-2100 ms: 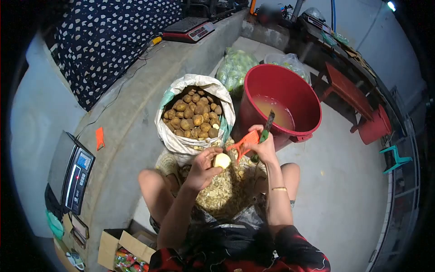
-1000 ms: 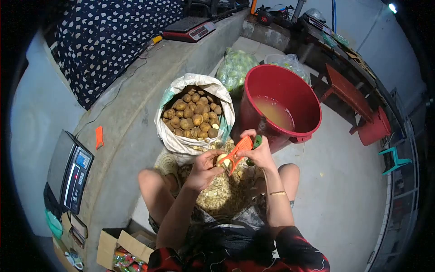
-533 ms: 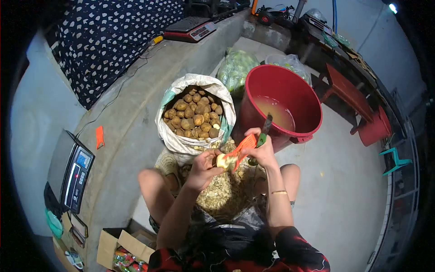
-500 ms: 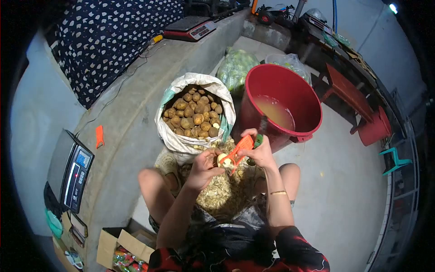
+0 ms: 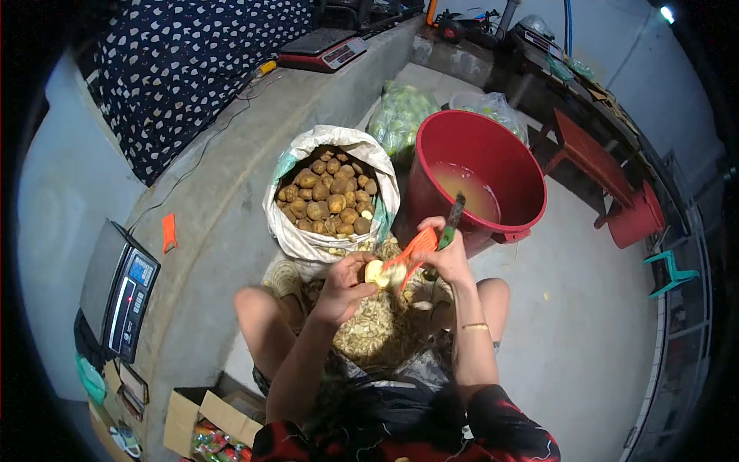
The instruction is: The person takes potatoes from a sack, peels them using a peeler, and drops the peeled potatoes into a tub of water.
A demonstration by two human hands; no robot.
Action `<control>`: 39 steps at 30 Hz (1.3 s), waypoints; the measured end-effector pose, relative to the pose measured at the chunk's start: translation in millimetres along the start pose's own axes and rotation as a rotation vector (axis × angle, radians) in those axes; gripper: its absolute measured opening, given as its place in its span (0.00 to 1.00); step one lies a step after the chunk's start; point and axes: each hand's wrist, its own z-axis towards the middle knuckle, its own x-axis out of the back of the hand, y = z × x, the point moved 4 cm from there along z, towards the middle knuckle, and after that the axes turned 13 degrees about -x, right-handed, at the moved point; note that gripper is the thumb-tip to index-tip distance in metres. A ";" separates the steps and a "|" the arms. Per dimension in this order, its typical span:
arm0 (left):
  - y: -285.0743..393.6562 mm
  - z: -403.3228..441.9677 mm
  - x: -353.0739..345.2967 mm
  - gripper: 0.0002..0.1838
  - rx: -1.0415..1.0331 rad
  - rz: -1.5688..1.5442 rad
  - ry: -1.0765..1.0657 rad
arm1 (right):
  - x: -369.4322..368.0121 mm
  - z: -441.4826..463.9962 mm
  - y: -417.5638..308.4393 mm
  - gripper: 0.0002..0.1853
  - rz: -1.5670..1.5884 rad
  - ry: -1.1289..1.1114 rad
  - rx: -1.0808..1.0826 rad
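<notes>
A pale peeled potato [image 5: 375,272] is held in the fingers of my left hand [image 5: 344,291]. My right hand [image 5: 449,258] is wrapped round an orange peeler [image 5: 419,246], whose head is just right of the potato. A knife with a green handle [image 5: 446,236] is also in my right hand, its dark blade pointing up and away. Something pale and blurred hangs at the peeler's head. Below both hands lies a heap of peelings [image 5: 369,327]. Beyond my left hand stands an open white sack [image 5: 296,240] full of brown potatoes [image 5: 336,203].
A large red tub [image 5: 481,127] with cloudy liquid stands beyond my right hand. Plastic bags of green vegetables [image 5: 402,115] are behind it. On the concrete ledge at left are another orange peeler [image 5: 169,232] and a scale [image 5: 131,296]. A cardboard box [image 5: 185,422] sits lower left.
My right hand has made short back-and-forth moves with the peeler at the potato and is now slightly right of it. The knife blade has swung back into clear view. My left hand keeps its hold.
</notes>
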 end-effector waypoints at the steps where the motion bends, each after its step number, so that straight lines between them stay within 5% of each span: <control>1: 0.6 0.1 -0.9 0.24 -0.048 0.075 -0.013 | -9.2 -4.5 -5.1 0.25 -0.047 -0.049 -0.008; 4: -3.7 0.6 3.1 0.24 0.041 0.005 -0.045 | 8.1 6.9 14.1 0.25 -0.174 0.176 -0.038; 5: 0.2 -1.4 -1.5 0.24 0.029 -0.124 -0.052 | 12.4 11.7 23.4 0.25 0.014 0.155 -0.119; 9: 2.8 0.0 -4.1 0.23 -0.043 0.050 0.022 | -9.6 -2.8 -2.3 0.28 -0.059 -0.054 0.004; 12: -4.5 0.9 5.3 0.24 -0.009 -0.006 -0.045 | 5.5 7.6 13.9 0.26 -0.128 0.167 -0.048; 14: -4.0 1.2 4.1 0.25 -0.015 -0.075 -0.053 | 10.0 9.2 17.5 0.26 0.015 0.167 -0.152; 18: 0.6 1.2 -2.0 0.26 -0.046 0.041 0.030 | -6.6 2.7 4.9 0.24 -0.114 -0.009 0.085; 22: 1.0 0.1 -0.3 0.26 -0.019 -0.089 -0.014 | 6.5 7.7 13.5 0.25 0.117 0.150 -0.126; 25: 1.4 -1.2 -6.4 0.26 -0.008 -0.072 0.083 | -11.8 -1.7 0.0 0.27 -0.103 0.011 0.143; 28: -7.2 0.5 1.8 0.26 -0.022 -0.146 0.063 | 7.1 11.7 20.0 0.28 0.037 0.165 -0.028; 32: 1.1 -1.5 -6.2 0.27 -0.005 -0.083 0.091 | -15.7 -5.2 -7.5 0.24 -0.096 0.061 0.108; 36: -3.4 -0.9 2.9 0.27 -0.047 0.022 0.033 | 7.8 6.3 8.1 0.24 0.021 0.205 -0.053; 39: -3.6 -0.1 3.6 0.28 -0.042 0.041 0.024 | -6.9 1.9 0.7 0.28 -0.120 0.067 0.114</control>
